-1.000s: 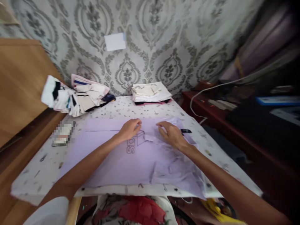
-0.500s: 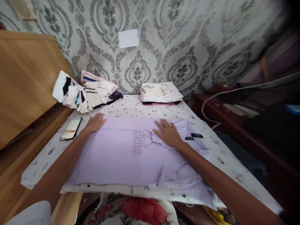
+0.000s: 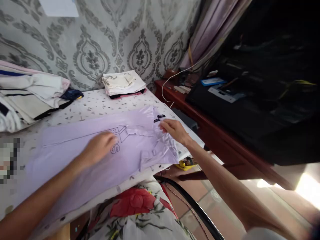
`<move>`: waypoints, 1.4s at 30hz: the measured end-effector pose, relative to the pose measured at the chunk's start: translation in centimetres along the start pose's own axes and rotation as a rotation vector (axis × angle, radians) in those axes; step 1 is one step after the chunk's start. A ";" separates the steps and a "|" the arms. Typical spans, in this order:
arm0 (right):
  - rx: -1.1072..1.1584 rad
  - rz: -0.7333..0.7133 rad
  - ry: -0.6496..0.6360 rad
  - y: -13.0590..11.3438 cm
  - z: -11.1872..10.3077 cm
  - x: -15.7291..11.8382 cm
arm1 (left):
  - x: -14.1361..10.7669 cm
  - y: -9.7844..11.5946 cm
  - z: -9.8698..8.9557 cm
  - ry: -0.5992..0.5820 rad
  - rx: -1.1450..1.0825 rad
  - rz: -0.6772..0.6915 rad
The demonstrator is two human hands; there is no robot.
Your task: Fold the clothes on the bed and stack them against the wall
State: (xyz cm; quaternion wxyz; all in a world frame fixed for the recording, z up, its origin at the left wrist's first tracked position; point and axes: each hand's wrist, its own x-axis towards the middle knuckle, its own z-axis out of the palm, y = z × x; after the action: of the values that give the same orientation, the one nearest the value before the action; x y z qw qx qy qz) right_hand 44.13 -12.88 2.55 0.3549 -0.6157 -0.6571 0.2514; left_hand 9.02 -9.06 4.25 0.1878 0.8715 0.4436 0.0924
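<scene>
A lilac shirt [image 3: 82,166] with a dark outlined print lies partly folded on the white patterned table cover. Its collar end, with small black labels, is at the right. My left hand [image 3: 100,146], blurred by motion, is over the middle of the shirt beside the print; its fingers are too smeared to read. At the collar end, my right hand [image 3: 173,130] has its fingers pinched together next to the black labels, and what they grip, if anything, is hidden.
Folded white and cream clothes [image 3: 123,83] are stacked at the back, and more clothes [image 3: 32,93] are piled at the left. A phone-like object [image 3: 7,160] lies left. To the right stands a dark red desk [image 3: 212,130] with a white cable [image 3: 166,83].
The view has swung to the right. Both hands have left their flat positions on the shirt; my right hand has moved to the collar and closed, my left toward the print.
</scene>
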 end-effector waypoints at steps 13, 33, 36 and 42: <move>-0.202 0.054 0.027 -2.2 1.5 -11.0 | -1.0 9.1 6.4 -0.156 -0.414 0.099; 0.136 0.015 -0.144 5.7 -4.7 -1.9 | 12.8 6.9 1.4 -0.092 -0.750 -0.044; 0.171 0.029 -0.121 6.8 -4.2 -2.0 | 14.9 4.4 2.2 -0.098 -0.690 -0.144; 0.234 0.039 -0.083 7.8 -3.6 -2.2 | 15.8 3.0 3.1 -0.067 -0.574 -0.155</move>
State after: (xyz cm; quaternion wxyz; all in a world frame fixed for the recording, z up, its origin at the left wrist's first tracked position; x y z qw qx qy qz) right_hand 51.78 -14.53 -1.52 0.3919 -0.5719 -0.6252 0.3584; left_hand 21.55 1.37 2.50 0.4478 0.7487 0.4581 0.1706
